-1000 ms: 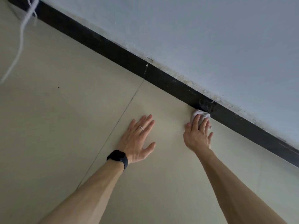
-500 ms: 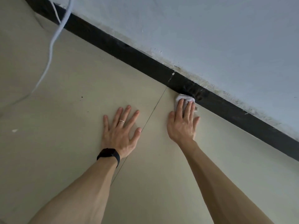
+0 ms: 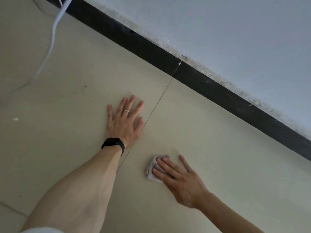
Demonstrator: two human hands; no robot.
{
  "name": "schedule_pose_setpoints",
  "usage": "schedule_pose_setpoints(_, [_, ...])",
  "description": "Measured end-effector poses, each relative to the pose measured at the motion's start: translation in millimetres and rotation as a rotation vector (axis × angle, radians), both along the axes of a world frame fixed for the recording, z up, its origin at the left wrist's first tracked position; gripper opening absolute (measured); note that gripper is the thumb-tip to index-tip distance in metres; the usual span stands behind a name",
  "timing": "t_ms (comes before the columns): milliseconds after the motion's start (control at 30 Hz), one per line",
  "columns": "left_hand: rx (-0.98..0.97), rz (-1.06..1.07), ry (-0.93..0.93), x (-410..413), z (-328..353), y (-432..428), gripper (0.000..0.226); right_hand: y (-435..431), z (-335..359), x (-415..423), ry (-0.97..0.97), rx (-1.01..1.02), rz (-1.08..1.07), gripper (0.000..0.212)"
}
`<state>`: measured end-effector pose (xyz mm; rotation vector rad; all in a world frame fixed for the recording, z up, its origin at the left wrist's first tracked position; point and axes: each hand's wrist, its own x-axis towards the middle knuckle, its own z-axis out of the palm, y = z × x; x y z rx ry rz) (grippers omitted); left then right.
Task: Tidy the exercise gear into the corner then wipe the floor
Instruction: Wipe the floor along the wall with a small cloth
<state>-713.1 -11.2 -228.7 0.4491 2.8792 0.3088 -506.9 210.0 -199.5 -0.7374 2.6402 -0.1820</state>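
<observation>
a: on the pale tile floor [image 3: 227, 148], where was our cloth [image 3: 150, 170]?
b: under our right hand [image 3: 180, 180], whose straight fingers pressed it flat, well apart from the black skirting [image 3: 202, 81].
a: and our left hand [image 3: 125, 122]?
b: we had it spread open, palm down on the floor, just left of the tile seam [image 3: 159, 100].

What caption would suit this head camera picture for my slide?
Right hand presses a white cloth on the floor while the left hand rests flat nearby.

The floor [image 3: 70, 91] is smooth, faintly glossy tile. The crumpled rag [image 3: 151, 169] at lower centre looks like soft cloth. The wall [image 3: 235, 31] at upper right is matt paint, rough above the skirting [image 3: 210, 86].
</observation>
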Motion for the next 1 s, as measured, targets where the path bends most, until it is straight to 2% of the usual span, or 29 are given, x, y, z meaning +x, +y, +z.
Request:
schedule_pose_setpoints(33, [0.007, 0.002, 0.002, 0.7, 0.1, -0.6, 0.061, 10.5, -1.6, -13.2, 0.030, 0.034, -0.019, 0.068])
schedule_pose_setpoints(67, [0.019, 0.003, 0.006, 1.7, -0.3, -0.8, 0.061, 20.2, -3.5, -30.1, 0.050, 0.064, -0.151, 0.065])
schedule_pose_setpoints(133, [0.037, 0.001, 0.015, 1.0, -1.9, 0.0, 0.060, 32.6, -4.7, -67.7, 0.044, 0.095, -0.599, 0.060])
schedule_pose_setpoints(167, [0.038, 0.004, 0.020, 0.6, -2.7, 0.5, 0.059, 27.2, -4.7, -77.6, 0.030, 0.089, -0.765, 0.060])
schedule_pose_setpoints(200, [0.038, 0.010, 0.026, 0.0, -2.9, 0.9, 0.059, 13.8, -5.5, -78.2, 0.032, 0.069, -0.832, 0.061])
schedule_pose_setpoints(367, [0.068, 0.014, 0.047, 7.0, -3.0, -0.4, 0.058, -44.6, 2.3, -2.9, 0.000, 0.120, -0.516, 0.066])
schedule_pose_setpoints(500, [0.048, 0.016, 0.033, 5.2, -4.1, 0.0, 0.057, -45.9, 8.3, -44.2, -0.071, 0.163, -0.616, 0.059])
schedule_pose_setpoints(600, [0.052, 0.016, 0.043, 5.6, -4.7, 0.7, 0.057, -54.7, 10.3, -59.9, -0.081, 0.115, -0.704, 0.058])
schedule_pose_setpoints(767, [0.046, 0.013, 0.027, 9.5, -2.7, 0.6, 0.057, -16.3, 9.9, -4.2, -0.088, 0.097, -0.603, 0.061])
schedule_pose_setpoints(833, [0.030, 0.011, 0.034, 8.3, -3.6, -0.1, 0.057, 15.6, 9.6, -15.0, -0.113, 0.135, -0.599, 0.058])
schedule_pose_setpoints(900, [0.028, 0.004, 0.050, 4.8, -4.8, -0.9, 0.058, 42.5, 6.8, -52.8, -0.120, 0.161, -0.690, 0.055])
schedule_pose_setpoints(1000, [0.034, -0.006, 0.052, 7.2, -8.7, -0.9, 0.058, 43.7, 0.3, -104.6, -0.080, 0.078, -1.011, 0.057])
